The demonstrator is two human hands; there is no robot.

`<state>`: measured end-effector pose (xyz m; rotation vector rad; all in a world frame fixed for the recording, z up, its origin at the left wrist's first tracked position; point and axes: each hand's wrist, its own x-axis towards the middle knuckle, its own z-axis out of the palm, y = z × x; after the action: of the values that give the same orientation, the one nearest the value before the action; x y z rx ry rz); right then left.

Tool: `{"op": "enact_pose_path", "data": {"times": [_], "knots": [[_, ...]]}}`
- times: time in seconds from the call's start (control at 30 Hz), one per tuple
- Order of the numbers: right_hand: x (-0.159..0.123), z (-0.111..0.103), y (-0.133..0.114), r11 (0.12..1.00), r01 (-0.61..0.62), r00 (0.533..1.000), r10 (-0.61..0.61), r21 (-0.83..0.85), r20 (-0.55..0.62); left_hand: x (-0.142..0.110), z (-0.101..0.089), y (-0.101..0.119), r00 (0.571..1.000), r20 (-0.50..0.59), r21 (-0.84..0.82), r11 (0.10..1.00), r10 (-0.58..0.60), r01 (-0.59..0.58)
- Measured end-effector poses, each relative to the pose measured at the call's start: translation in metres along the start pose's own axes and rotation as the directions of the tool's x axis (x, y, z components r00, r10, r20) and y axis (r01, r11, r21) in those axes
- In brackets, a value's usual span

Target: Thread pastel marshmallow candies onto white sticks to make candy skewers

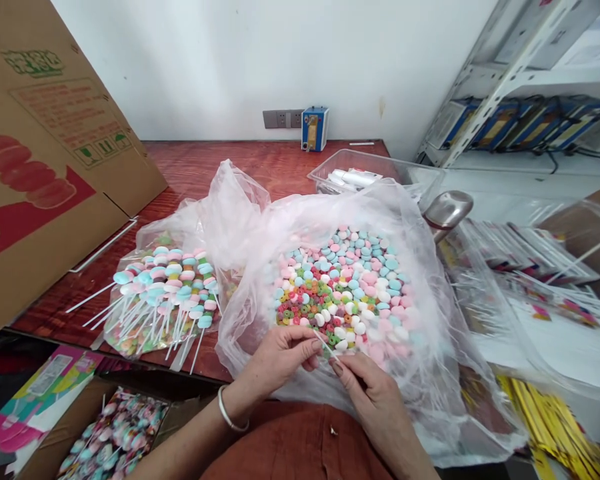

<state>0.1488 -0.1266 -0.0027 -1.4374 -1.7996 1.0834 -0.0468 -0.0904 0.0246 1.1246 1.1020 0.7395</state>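
Near edge: left hand [287, 353], silver-coloured metal bangle [223, 408] at its wrist; thumb and index drawn together at the upper end of a thin straight white stick [326, 345]. Right hand [373, 388] pinches the lower end, thumb against index. Stick spans the short gap between the hands, over the near edge of the sweets. Long axis slants: far end up and leftward, near end down and rightward. Whether the left fingertips also hold a sweet, cannot tell.

Lower left: open brown cardboard carton [55, 427] of sweets on sticks. Lower right: glossy yellow strips [555, 417], bundled lengthwise.

Beyond the hands: crinkled, translucent white plastic bag [253, 313], spread open. Inside, smooth rounded pastel sweets [365, 253] in pink, blue and white; smaller ring-shaped sweets [305, 300], red, green and orange, with centre holes. Left of it, a heap of loaded candy skewers [175, 273], bare white ends mostly toward the near side, some out to the left.

Left: large brown cardboard box [87, 193], printed with green outlined characters, red lines of text and green handling symbols; wording not legible to me. Farther: clear plastic tub [350, 158] and small blue-and-white box [315, 128] on glossy red-brown wood-grain table [195, 157].
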Motion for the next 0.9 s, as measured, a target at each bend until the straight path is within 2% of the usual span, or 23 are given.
{"op": "enact_pose_path", "data": {"times": [0.2, 0.33, 0.43, 0.53, 0.63, 0.7, 0.73, 0.8, 0.9], "knots": [[0.002, -0.001, 0.005, 0.999, 0.035, 0.999, -0.035, -0.009, -0.034, 0.007, 0.007, 0.006, 0.999, -0.041, -0.113, 0.993, 0.026, -0.030], [0.005, 0.000, 0.002, 0.998, 0.048, 0.998, -0.049, -0.026, -0.047, 0.008, 0.008, 0.003, 0.995, -0.087, -0.177, 0.983, 0.039, -0.054], [0.008, -0.005, -0.002, 0.991, 0.089, 0.986, -0.102, -0.098, -0.132, 0.010, 0.005, 0.000, 0.987, -0.145, -0.184, 0.978, 0.066, -0.093], [0.013, -0.020, -0.003, 0.956, 0.141, 0.945, -0.207, -0.259, -0.252, 0.014, -0.004, 0.002, 0.977, -0.178, -0.147, 0.979, 0.115, -0.142], [0.018, -0.041, -0.002, 0.935, 0.031, 0.909, -0.173, -0.353, -0.379, 0.022, -0.018, 0.009, 0.941, -0.280, 0.020, 0.982, 0.188, -0.190], [0.019, -0.053, 0.002, 0.942, -0.085, 0.900, -0.067, -0.324, -0.430, 0.029, -0.029, 0.014, 0.903, -0.325, 0.277, 0.941, 0.282, -0.194], [0.019, -0.056, 0.004, 0.946, -0.128, 0.903, -0.013, -0.298, -0.429, 0.033, -0.034, 0.016, 0.890, -0.309, 0.426, 0.885, 0.335, -0.185], [0.018, -0.056, 0.010, 0.953, -0.163, 0.923, 0.056, -0.254, -0.381, 0.044, -0.041, 0.019, 0.879, -0.222, 0.672, 0.719, 0.422, -0.176], [0.014, -0.047, 0.021, 0.965, -0.149, 0.948, 0.078, -0.214, -0.310, 0.065, -0.043, 0.018, 0.865, -0.095, 0.855, 0.486, 0.493, -0.182]]}}
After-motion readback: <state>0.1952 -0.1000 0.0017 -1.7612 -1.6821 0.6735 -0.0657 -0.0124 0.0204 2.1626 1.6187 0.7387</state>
